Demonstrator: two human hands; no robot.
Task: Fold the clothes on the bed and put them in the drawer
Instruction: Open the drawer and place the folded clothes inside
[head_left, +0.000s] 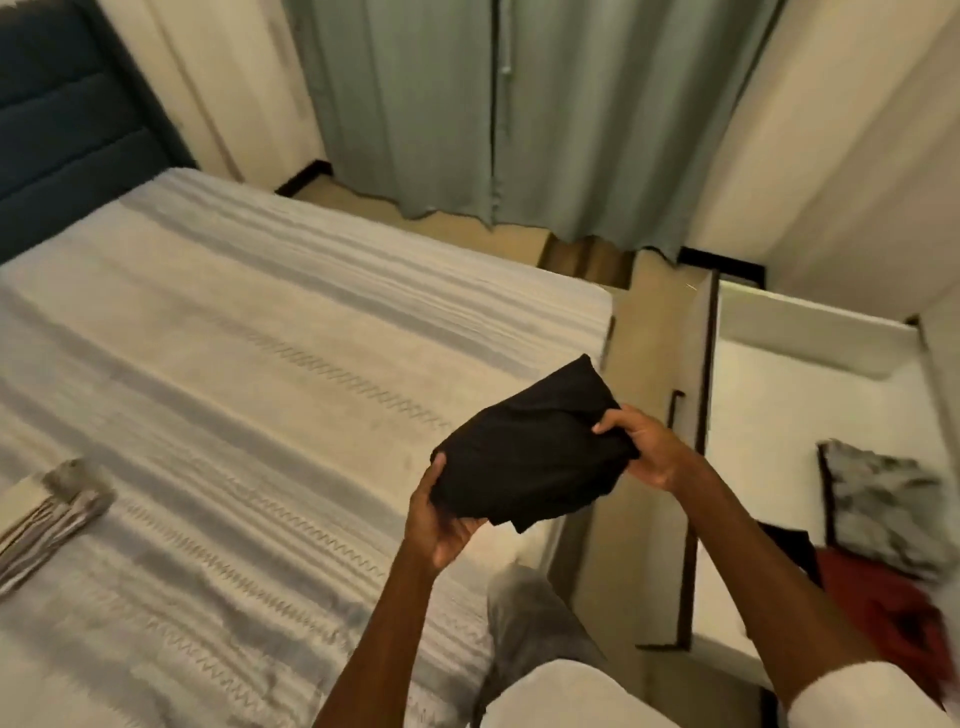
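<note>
A folded black garment (530, 457) is held in the air by both hands, above the right edge of the bed (249, 374) and the strip of floor between the bed and the open drawer (810, 405). The left hand (441, 525) grips the garment's near left corner from below, thumb curled up over the cloth's edge and the fingers tucked under it, out of sight. The right hand (644, 447) holds the right end, its fingers curled over the top and pinching the bundle against the palm. The drawer, white inside with dark edging and a dark handle on its front panel, stands pulled out on the right of the scene. In it lie a folded grey-and-white patterned cloth (883, 499) toward the far right side and, nearer, a red garment (883, 613) with a bit of black cloth (784, 545) showing just beside it on the left; the far part of the drawer's floor is bare white. On the bed, covered in a pale striped spread with zigzag stitching, a folded grey and beige striped piece (52, 509) rests at the near left edge. A dark blue padded headboard (67, 119) stands at the far left, and pale green curtains (493, 114) hang to the floor at the far wall.
</note>
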